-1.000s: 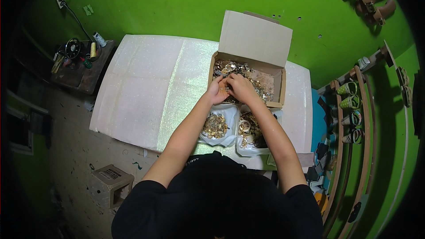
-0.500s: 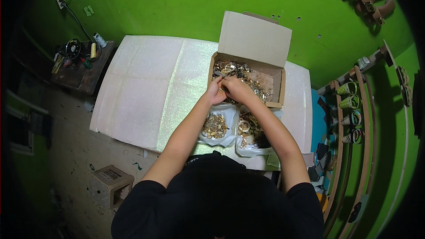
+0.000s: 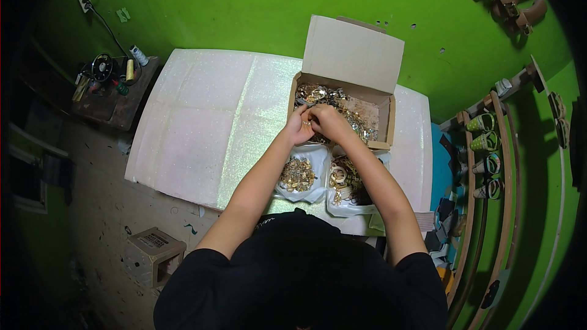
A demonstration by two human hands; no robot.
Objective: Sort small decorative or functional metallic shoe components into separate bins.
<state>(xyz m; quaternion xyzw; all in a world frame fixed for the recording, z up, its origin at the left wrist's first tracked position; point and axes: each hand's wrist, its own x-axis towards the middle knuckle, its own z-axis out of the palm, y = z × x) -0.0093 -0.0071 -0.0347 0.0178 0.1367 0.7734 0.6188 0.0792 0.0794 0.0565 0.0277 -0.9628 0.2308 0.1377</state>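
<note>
My left hand [image 3: 298,128] is cupped palm up over the near left part of an open cardboard box [image 3: 391,119]. A few small gold-coloured metal pieces [image 3: 307,123] seem to lie in its palm. The fingers of my right hand [image 3: 331,122] are bent and pressed together over that palm. What they pinch is hidden. Inside the box is a heap of gold and silver metal fittings [image 3: 313,93]. Nearer me, a white plastic-lined tray [image 3: 319,162] holds more small metal pieces [image 3: 297,175]. Beside it, a second white tray [image 3: 342,211] contains larger rings and fittings [image 3: 340,177], partly under my right forearm.
The box stands on a table with a shimmering white cover [image 3: 189,116], against a green wall [image 3: 269,6]. A small side table [image 3: 116,107] with thread spools is at the left. Racks with sandals [image 3: 483,140] stand at the right. A stool [image 3: 153,250] is on the floor.
My right hand has shifted slightly over the left palm, exposing a little more of it. The box and trays have stayed in place.
</note>
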